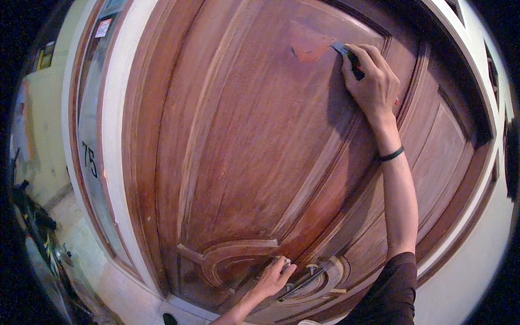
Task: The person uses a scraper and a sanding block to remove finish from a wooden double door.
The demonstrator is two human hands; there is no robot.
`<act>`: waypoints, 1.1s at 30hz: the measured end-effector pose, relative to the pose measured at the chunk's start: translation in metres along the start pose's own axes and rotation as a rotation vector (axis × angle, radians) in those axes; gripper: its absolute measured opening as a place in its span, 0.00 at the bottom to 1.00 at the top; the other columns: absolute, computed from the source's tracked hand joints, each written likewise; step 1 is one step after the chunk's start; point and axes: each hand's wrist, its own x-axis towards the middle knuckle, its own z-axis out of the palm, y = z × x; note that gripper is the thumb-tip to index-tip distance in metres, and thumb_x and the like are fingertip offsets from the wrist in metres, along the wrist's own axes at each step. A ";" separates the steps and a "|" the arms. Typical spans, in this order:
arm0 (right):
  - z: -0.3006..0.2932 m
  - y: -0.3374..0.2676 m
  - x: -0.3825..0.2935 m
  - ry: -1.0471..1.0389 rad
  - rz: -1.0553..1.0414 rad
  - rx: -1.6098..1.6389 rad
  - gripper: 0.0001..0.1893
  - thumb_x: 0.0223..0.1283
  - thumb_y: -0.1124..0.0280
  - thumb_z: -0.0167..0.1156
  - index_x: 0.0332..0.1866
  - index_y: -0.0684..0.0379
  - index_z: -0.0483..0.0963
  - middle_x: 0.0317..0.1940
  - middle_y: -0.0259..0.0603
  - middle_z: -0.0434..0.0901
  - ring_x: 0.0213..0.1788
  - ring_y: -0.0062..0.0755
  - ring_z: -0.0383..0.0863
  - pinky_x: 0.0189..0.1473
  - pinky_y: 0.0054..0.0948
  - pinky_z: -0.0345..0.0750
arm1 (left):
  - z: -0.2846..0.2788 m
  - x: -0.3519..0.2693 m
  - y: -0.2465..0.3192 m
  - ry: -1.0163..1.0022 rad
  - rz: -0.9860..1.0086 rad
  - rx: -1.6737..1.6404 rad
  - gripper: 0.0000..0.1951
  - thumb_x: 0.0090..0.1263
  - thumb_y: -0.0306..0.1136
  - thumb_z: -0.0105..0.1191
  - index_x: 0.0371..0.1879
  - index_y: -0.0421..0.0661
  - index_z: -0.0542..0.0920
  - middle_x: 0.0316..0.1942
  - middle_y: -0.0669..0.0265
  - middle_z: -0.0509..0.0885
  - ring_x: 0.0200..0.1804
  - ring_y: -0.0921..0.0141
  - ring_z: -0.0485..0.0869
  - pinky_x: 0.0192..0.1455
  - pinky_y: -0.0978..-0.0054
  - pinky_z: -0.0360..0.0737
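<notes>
My right hand (371, 75) is raised to the upper part of a brown wooden panelled door (252, 134), closed on the dark handle of a scraper (339, 47). The blade's tip meets the door at the right end of a reddish patch (310, 48) with a ragged edge. My left hand (276, 276) is low at the door, its fingers around a door handle (287, 262), which they partly hide. Just right of that hand, a long dark pull handle (302, 284) stands on metal mounts.
A white door frame (118, 101) and a narrow glass side panel (91, 122) run along the left. Tiled floor (109, 292) lies at the lower left, with dark clutter (44, 243) beyond. A pale wall (467, 276) stands at the right.
</notes>
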 end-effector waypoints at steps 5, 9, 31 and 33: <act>-0.001 0.001 -0.002 -0.022 0.018 -0.012 0.09 0.63 0.63 0.70 0.46 0.50 0.85 0.44 0.33 0.87 0.42 0.39 0.90 0.40 0.34 0.85 | 0.001 0.000 0.000 0.037 0.052 0.006 0.23 0.82 0.52 0.52 0.42 0.39 0.72 0.38 0.47 0.80 0.43 0.46 0.80 0.47 0.52 0.75; 0.000 0.003 -0.002 0.017 -0.006 -0.016 0.09 0.62 0.62 0.70 0.46 0.50 0.85 0.43 0.32 0.87 0.42 0.38 0.90 0.39 0.33 0.85 | 0.003 0.000 -0.003 0.068 0.084 0.013 0.22 0.82 0.51 0.52 0.42 0.39 0.72 0.36 0.49 0.79 0.41 0.47 0.79 0.45 0.54 0.75; -0.004 0.000 -0.002 -0.025 0.021 0.004 0.10 0.63 0.63 0.70 0.47 0.51 0.85 0.44 0.34 0.87 0.42 0.38 0.90 0.42 0.34 0.86 | 0.004 -0.001 0.001 0.052 0.052 -0.008 0.23 0.82 0.52 0.52 0.40 0.39 0.72 0.35 0.50 0.77 0.39 0.50 0.78 0.44 0.56 0.74; -0.003 0.000 -0.003 -0.017 0.028 -0.001 0.10 0.63 0.62 0.70 0.47 0.51 0.85 0.44 0.34 0.87 0.42 0.39 0.90 0.42 0.34 0.86 | 0.002 0.000 0.000 0.028 0.034 0.004 0.21 0.82 0.50 0.52 0.43 0.39 0.72 0.37 0.48 0.79 0.42 0.47 0.80 0.46 0.54 0.75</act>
